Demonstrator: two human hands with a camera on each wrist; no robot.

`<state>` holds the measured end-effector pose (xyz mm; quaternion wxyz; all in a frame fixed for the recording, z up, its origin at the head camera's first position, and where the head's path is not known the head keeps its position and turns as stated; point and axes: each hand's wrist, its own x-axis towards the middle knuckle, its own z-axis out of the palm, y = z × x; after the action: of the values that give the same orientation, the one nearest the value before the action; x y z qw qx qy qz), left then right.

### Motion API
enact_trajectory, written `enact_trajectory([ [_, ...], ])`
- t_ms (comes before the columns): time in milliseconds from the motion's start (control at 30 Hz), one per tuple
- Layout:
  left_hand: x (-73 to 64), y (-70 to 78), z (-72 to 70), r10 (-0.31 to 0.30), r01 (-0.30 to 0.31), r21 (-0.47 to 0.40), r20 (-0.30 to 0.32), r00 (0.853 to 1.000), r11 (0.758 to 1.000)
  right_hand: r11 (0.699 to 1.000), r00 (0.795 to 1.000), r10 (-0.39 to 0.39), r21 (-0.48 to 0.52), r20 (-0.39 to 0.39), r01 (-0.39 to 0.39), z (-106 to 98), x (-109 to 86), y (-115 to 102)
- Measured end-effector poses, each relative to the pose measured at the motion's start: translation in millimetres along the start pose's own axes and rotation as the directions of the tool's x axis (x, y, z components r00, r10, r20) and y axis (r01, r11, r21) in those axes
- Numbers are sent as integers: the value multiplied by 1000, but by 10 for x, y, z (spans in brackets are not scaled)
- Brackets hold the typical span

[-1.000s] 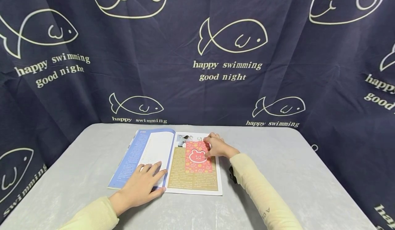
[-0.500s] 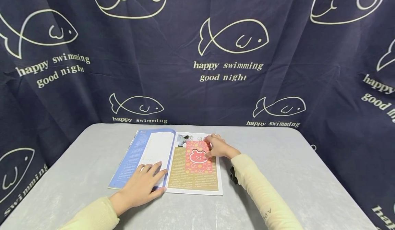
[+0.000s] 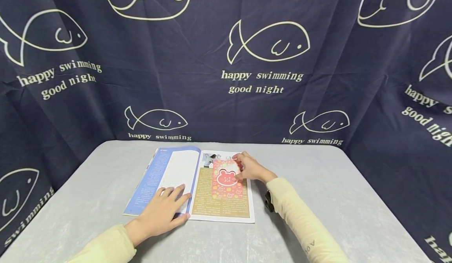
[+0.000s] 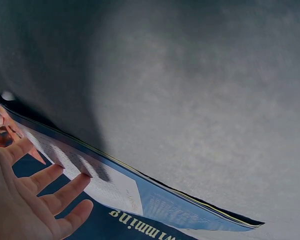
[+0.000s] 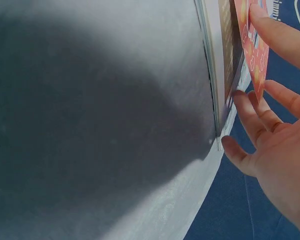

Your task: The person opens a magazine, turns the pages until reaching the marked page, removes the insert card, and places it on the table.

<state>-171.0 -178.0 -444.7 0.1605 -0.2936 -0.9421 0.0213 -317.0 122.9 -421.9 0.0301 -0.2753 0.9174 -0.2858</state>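
An open magazine (image 3: 178,165) lies on the grey table, its left page blue and white, its right page brown and white. My left hand (image 3: 160,212) rests on the lower part of the left page with its fingers spread. Over the right page is a pink bear-print card (image 3: 221,192) with a large bear face. My right hand (image 3: 251,167) pinches the card's upper right edge, thumb on its face. The right wrist view shows the card (image 5: 260,57) standing off the page at that edge, the other fingers beside the magazine's edge.
The grey table (image 3: 310,200) extends on both sides of the magazine. A dark blue curtain (image 3: 205,82) with fish drawings hangs behind the table and at its sides. A small black device (image 3: 269,201) sits under the right wrist.
The card has tilted slightly, its upper right part now catching the light, while the right hand keeps hold of its edge. The left hand has stayed in place.
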Motion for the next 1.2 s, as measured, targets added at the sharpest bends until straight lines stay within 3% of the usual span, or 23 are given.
enact_trajectory([
  [167,-5,-2,-8,-3,3,-7,13,1000,1000,996,999,-41,72,-31,44,13,-13,10],
  [800,-10,8,-28,-7,7,-19,27,1000,1000,961,999,37,276,-12,-33,8,-60,24],
  [1200,-28,-4,-26,-2,2,-20,11,1000,1000,895,996,91,440,-21,-73,0,-103,-31],
])
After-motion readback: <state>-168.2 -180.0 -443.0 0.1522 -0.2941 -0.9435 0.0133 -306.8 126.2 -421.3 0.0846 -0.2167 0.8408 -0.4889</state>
